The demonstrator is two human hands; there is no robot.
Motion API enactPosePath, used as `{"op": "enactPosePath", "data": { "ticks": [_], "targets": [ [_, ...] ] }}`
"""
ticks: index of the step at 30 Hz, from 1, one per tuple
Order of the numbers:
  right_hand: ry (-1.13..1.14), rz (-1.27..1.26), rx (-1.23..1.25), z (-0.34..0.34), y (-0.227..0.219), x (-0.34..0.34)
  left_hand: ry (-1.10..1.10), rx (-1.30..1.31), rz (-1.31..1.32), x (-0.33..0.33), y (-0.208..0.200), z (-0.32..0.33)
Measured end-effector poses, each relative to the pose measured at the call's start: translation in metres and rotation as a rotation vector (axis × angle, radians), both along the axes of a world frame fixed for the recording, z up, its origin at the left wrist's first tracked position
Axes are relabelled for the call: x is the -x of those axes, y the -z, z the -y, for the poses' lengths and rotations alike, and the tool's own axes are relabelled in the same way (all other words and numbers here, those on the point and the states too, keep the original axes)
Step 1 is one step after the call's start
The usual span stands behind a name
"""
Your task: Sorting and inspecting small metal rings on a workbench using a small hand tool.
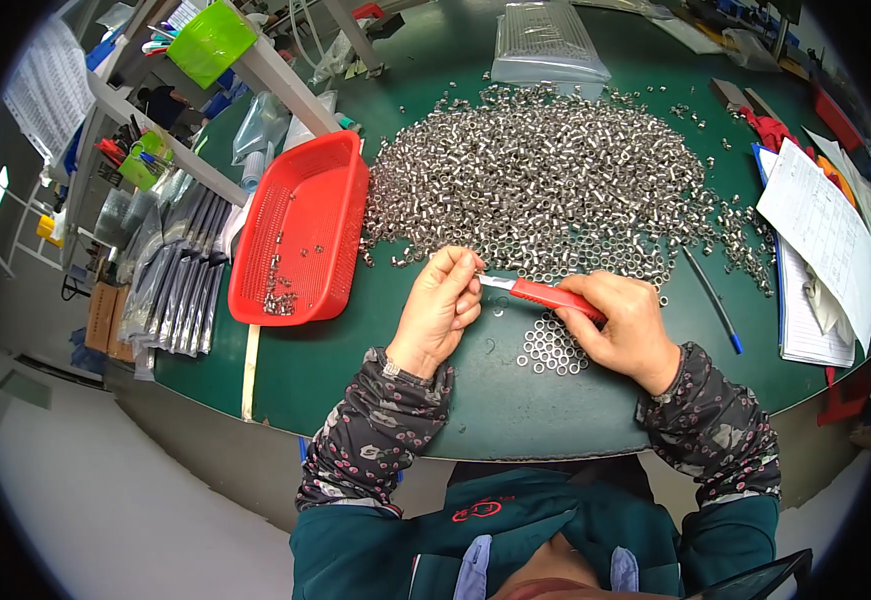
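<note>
My right hand [621, 318] is wrapped round the red handle of a utility knife [548, 295], its silver blade pointing left. The blade's tip meets the fingertips of my left hand [442, 305]. Those fingers are pinched together, and whatever small piece they hold is hidden. Below the knife, beside my right hand, several small metal rings [553, 346] lie in a loose patch on the green table [501, 410]. Beyond both hands spreads a big heap of short shiny metal sleeves [546, 170].
Left of the heap stands a red plastic basket [341, 215] with a few metal pieces inside. To the right lie a pen [713, 297] and a clipboard with papers [821, 235]. A plastic-wrapped stack [551, 45] sits at the back. Bagged parts [181, 270] are piled far left.
</note>
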State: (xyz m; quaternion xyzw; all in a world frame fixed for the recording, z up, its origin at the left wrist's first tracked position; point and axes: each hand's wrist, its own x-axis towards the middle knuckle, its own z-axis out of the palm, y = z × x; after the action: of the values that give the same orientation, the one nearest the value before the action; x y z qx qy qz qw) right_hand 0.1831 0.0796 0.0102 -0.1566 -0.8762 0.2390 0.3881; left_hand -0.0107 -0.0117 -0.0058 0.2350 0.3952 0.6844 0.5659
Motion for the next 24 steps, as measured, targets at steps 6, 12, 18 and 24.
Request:
{"op": "enactPosePath", "data": {
  "ticks": [6,12,18,24],
  "targets": [
    [0.000,0.015,0.048,-0.002,0.002,0.000,-0.001,0.037,0.009,-0.003,-0.009,0.001],
    [-0.007,-0.021,0.090,-0.003,0.004,0.000,0.021,0.026,-0.023,0.000,-0.006,0.000],
    [0.019,0.026,0.062,0.000,-0.001,-0.001,0.028,-0.006,-0.037,0.003,0.000,0.001],
    [0.043,0.037,0.006,0.001,-0.003,-0.001,0.003,0.012,-0.058,0.003,0.002,0.000]
  ]
}}
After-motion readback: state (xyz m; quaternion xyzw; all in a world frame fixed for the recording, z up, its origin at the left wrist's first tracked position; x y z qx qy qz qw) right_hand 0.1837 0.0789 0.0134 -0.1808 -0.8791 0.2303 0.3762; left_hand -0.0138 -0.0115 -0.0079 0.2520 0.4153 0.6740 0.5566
